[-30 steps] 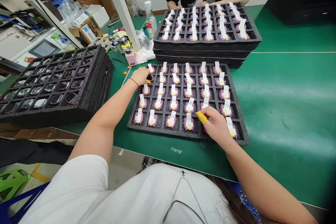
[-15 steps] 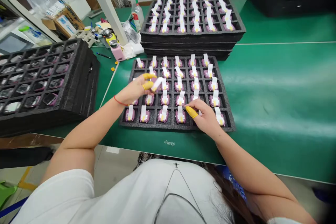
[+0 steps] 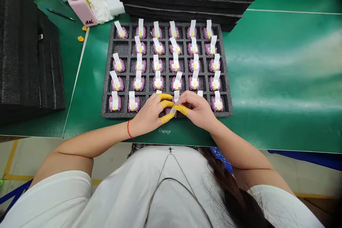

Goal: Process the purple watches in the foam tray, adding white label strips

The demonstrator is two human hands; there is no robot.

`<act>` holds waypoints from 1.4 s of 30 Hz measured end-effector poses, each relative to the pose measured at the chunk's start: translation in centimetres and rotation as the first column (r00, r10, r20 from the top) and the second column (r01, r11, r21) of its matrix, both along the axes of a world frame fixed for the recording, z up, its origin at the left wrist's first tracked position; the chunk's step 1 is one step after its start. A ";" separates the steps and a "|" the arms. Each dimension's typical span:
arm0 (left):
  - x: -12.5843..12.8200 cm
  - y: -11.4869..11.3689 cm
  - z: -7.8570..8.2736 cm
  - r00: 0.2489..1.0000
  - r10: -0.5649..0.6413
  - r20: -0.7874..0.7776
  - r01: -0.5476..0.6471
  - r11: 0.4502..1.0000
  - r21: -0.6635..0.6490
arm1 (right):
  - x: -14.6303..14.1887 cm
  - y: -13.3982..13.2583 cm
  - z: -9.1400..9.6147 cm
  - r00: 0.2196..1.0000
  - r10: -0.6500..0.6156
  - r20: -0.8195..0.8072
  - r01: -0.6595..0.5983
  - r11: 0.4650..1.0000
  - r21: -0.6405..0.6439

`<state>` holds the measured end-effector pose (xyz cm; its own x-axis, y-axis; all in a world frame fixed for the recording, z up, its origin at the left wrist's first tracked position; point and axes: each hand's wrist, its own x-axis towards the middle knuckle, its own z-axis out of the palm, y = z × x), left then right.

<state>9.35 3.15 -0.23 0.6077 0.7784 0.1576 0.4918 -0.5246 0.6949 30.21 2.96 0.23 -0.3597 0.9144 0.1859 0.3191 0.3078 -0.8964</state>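
Note:
Over the front row of a black foam tray [image 3: 105, 103], my two hands meet at one purple watch case [image 3: 169, 111]. My left hand [image 3: 151, 112], with yellow finger cots on several fingers, grips the case from the left. Thumb and fingertip of my right hand [image 3: 199, 110], the thumb in a yellow cot, pinch at the white strip [image 3: 173, 109] on that case; the exact contact is partly hidden. Rows of like purple watch cases [image 3: 175, 65] sit in the compartments, each with a white strip and a bit of yellow tape. Bare foam shows in one left compartment [image 3: 121, 47].
Behind the tray rises a stack of black foam trays [image 3: 187, 3] with more cases on top. Another black stack [image 3: 29, 64] stands at the left. A pink bottle [image 3: 84, 10], a pen [image 3: 60, 14] and yellow finger cots [image 3: 80, 38] lie between them on the green table [image 3: 267, 78].
My left hand has brought the purple case from the tray's left part to the front middle, beside my right hand. My right hand now touches its strip. The view has tilted downward.

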 end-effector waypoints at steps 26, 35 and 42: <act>0.0 -0.1 -0.6 0.994 0.034 0.105 -0.034 0.999 0.005 | 0.2 -1.1 0.7 0.886 0.086 0.455 -0.260 0.906 0.335; -0.6 0.0 -0.6 0.992 -0.032 0.123 0.027 0.999 0.037 | 2.0 -1.1 3.4 0.976 0.011 0.217 -0.069 0.964 0.258; -0.6 -0.3 -0.9 1.000 -0.015 0.015 0.014 0.999 0.030 | 1.3 0.3 0.6 1.000 -0.009 -0.003 0.007 0.946 -0.325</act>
<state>8.74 2.90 -1.09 0.6163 0.7644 0.1895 0.4736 -0.5520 0.6863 31.47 3.26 0.84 -0.3518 0.9283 -0.1207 0.3162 -0.0035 -0.9487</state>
